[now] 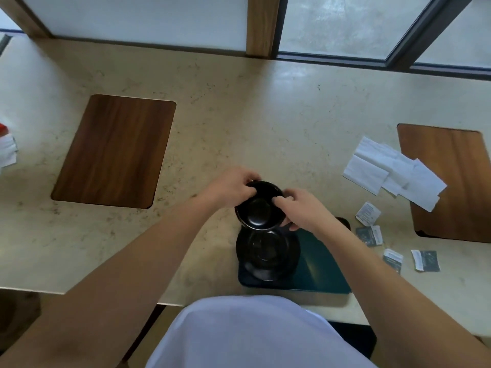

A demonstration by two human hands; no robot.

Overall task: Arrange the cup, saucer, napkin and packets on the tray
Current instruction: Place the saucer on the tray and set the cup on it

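Note:
Both my hands hold a black cup (259, 208) by its rim, raised and tilted, just beyond the tray. My left hand (231, 187) grips the far left rim and my right hand (300, 208) grips the right side. Below the cup a black saucer (267, 252) lies on the left part of the dark green tray (321, 266) near the counter's front edge. White napkins (390, 168) lie unfolded to the right, partly over a wooden board. Several small packets (369, 235) are scattered on the counter right of the tray.
A wooden board (114, 152) is set in the beige counter at the left, another wooden board (451, 187) at the right. A window frame runs along the back edge. White and red items (6, 150) sit at the far left edge.

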